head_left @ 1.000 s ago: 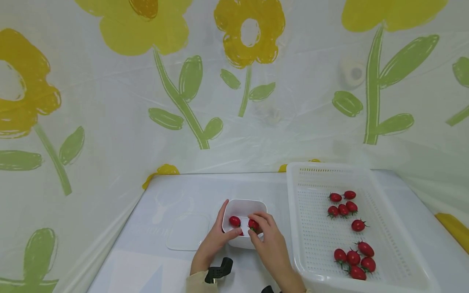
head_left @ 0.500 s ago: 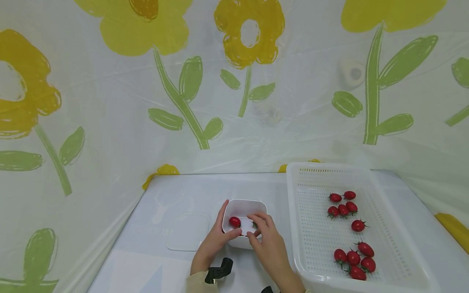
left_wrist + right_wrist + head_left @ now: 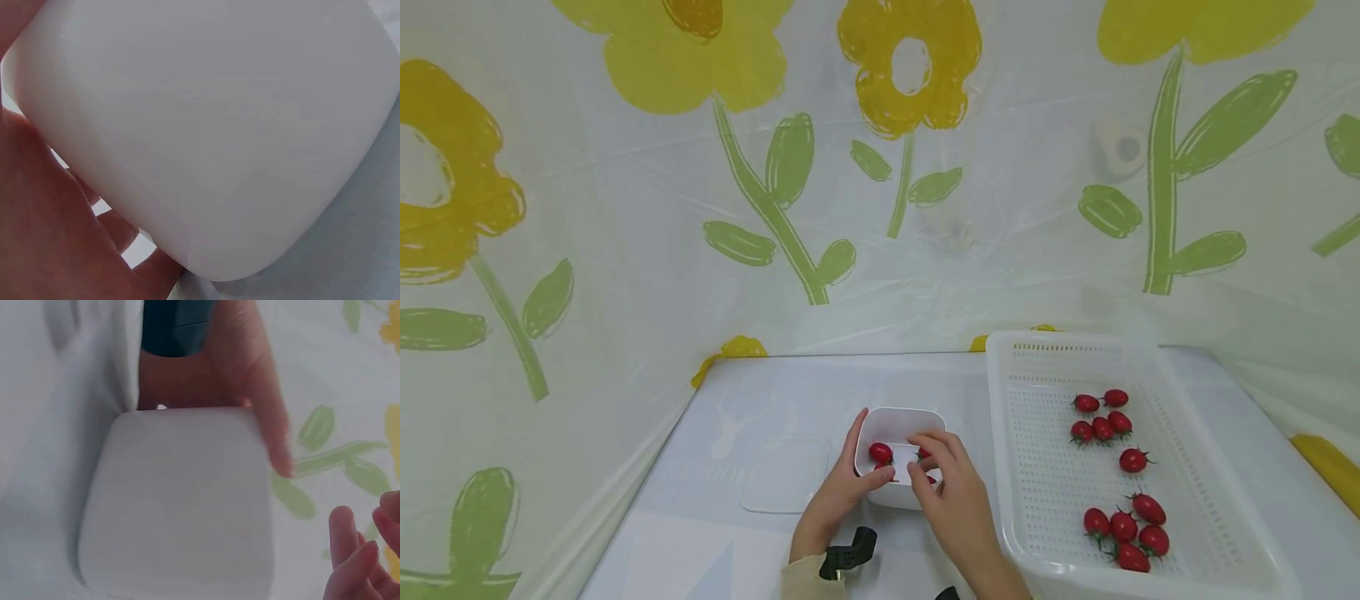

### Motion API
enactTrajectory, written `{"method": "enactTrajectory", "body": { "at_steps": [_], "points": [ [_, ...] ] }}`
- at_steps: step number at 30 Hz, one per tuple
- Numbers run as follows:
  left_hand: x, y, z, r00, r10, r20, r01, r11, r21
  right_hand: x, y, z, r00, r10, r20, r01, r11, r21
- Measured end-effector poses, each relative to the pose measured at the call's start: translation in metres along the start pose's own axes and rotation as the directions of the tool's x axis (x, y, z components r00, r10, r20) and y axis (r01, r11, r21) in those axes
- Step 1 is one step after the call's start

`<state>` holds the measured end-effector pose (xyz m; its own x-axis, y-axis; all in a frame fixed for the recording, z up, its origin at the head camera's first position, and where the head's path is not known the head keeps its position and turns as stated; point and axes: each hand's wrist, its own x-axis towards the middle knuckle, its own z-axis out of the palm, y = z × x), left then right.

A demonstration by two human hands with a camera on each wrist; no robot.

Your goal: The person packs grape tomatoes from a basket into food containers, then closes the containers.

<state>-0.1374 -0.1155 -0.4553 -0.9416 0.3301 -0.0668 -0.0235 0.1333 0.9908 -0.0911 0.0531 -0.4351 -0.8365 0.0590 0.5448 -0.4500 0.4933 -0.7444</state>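
Observation:
In the head view, a white square plastic container (image 3: 898, 497) stands tilted at the middle of the table. My left hand (image 3: 837, 493) grips its left side, the thumb over the near rim and fingers along the outer wall. Cherry tomatoes (image 3: 880, 453) lie inside, partly hidden by my hands. Over the right rim, my right hand (image 3: 957, 500) has its fingers loosely bent, with no tomato visible between thumb and fingertips. The right wrist view shows those fingers (image 3: 344, 540) beside the container (image 3: 178, 506). The container's wall (image 3: 219, 137) fills most of the left wrist view.
A large white perforated basket (image 3: 1037, 475) stands to the right, with several cherry tomatoes (image 3: 1123, 527) in it. Left of the container lies a translucent lid (image 3: 786, 475) flat on the table (image 3: 700, 517). A flower-printed curtain (image 3: 1000, 275) hangs behind.
My right hand held a cherry tomato above the container, lowered it inside and let it go. The hand has risen slightly and its fingers have parted. My left hand has stayed in place.

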Motion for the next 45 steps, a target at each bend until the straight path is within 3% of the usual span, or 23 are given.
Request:
{"method": "enactTrajectory", "body": {
  "at_steps": [6, 11, 15, 18, 21, 24, 28, 32, 45],
  "points": [
    [0.004, -0.005, -0.002, 1.000, 0.006, 0.001, -0.006, 1.000, 0.013, 0.003, -0.015, -0.013, 0.999, -0.006, 0.038, 0.005, 0.999, 0.037],
    [0.012, -0.021, -0.005, 1.000, 0.008, -0.010, -0.008, 1.000, 0.022, 0.008, -0.024, -0.028, 0.994, 0.049, 0.100, -0.063, 0.988, 0.142],
    [0.016, -0.028, -0.007, 1.000, 0.005, -0.026, -0.004, 0.999, 0.032, 0.012, -0.024, -0.042, 0.965, 0.144, 0.219, -0.208, 0.930, 0.303],
    [0.016, -0.028, -0.007, 0.999, 0.007, -0.034, -0.006, 0.999, 0.041, 0.016, -0.021, -0.053, 0.926, 0.223, 0.304, -0.324, 0.882, 0.341],
    [0.015, -0.027, -0.008, 0.999, 0.008, -0.036, -0.007, 0.999, 0.041, 0.019, -0.018, -0.064, 0.904, 0.266, 0.336, -0.381, 0.857, 0.347],
    [0.015, -0.027, -0.008, 0.999, 0.009, -0.035, -0.007, 0.999, 0.038, 0.022, -0.014, -0.076, 0.904, 0.276, 0.326, -0.390, 0.845, 0.367],
    [0.017, -0.029, -0.008, 0.999, 0.022, -0.031, -0.021, 0.999, 0.033, 0.022, -0.009, -0.090, 0.922, 0.251, 0.295, -0.355, 0.853, 0.384],
    [0.018, -0.031, -0.006, 0.999, 0.025, -0.025, -0.024, 0.999, 0.029, 0.022, -0.003, -0.101, 0.922, 0.222, 0.316, -0.330, 0.878, 0.346],
    [0.017, -0.032, -0.006, 0.999, 0.020, -0.026, -0.019, 1.000, 0.019, 0.028, 0.008, -0.138, 0.889, 0.176, 0.422, -0.253, 0.958, 0.133]
  ]
}}
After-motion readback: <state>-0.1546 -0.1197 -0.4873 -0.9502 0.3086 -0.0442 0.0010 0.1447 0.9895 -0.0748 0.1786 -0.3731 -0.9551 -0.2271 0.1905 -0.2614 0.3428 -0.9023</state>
